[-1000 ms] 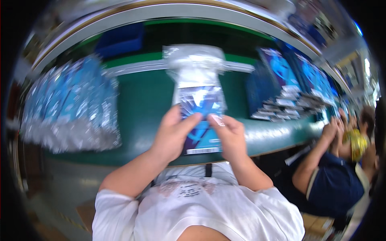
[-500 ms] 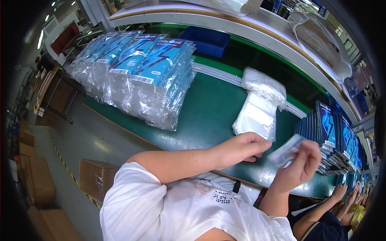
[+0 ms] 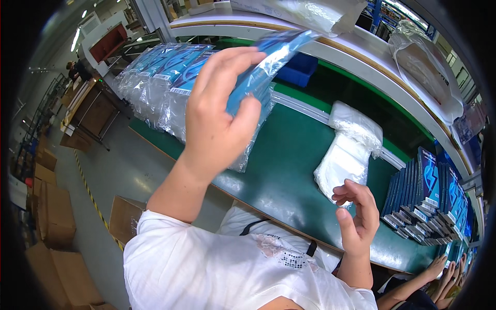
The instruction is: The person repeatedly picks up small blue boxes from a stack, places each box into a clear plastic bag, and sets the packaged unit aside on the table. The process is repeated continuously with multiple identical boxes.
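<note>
A flat blue package in shiny clear plastic is up at the left, gripped between the fingers and thumb of my left hand. It is tilted and partly blurred, in front of rows of similar bagged blue packages piled on the green table. My right hand holds nothing; its fingers are bent, with the thumb apart from them. It hovers at the near end of a stack of clear plastic bags. To its right stand stacks of blue boxes without bags.
The green table runs beneath a white shelf carrying plastic-wrapped bundles. Behind the table sits a blue bin. Other people's hands work at the far lower right. Cardboard boxes stand on the floor at left.
My left hand has swung up and left and now holds the blue bagged package. My right hand, which held a blurred plastic-covered item, is now empty. The whole view has shifted slightly.
</note>
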`<state>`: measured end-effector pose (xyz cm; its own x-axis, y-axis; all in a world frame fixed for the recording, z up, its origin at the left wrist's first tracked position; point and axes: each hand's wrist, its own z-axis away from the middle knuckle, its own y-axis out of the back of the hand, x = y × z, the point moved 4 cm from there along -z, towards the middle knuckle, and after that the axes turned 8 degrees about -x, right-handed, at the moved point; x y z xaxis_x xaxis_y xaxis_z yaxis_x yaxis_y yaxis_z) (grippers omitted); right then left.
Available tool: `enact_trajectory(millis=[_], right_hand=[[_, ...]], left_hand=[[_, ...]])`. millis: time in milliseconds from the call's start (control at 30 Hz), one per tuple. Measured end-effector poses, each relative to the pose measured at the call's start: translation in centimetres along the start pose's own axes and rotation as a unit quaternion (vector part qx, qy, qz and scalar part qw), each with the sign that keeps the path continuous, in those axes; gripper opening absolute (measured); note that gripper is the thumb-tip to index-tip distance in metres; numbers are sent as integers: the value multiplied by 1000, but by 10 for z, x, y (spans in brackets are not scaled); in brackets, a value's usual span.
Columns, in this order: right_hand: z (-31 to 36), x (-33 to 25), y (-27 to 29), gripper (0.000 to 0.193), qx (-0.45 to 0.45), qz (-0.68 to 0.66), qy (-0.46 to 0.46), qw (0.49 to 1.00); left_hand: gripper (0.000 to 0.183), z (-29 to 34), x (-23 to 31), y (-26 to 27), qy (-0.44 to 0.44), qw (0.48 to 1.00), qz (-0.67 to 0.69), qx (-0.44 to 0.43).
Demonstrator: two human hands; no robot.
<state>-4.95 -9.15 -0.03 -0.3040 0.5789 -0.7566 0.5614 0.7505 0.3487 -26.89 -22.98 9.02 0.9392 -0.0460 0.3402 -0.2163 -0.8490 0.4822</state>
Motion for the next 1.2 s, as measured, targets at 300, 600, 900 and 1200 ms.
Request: enact_trajectory(millis=[300,600,900,1200], right_hand=[[12,18,11,23,33,-22,-99,994],[25,1,57,20,131,84,-112,981],[-20,-24,175,43,298,510,-79,803],[-12,20,178,50,96,666,-325,664]], left_hand=[[24,15,-50,-16,81,984,-155,-32],[21,11,-14,-13,-5,984,-174,48],[15,87,20,-172,-134,948,110,-269],[12,96,11,-207,-182,894,33,-409]])
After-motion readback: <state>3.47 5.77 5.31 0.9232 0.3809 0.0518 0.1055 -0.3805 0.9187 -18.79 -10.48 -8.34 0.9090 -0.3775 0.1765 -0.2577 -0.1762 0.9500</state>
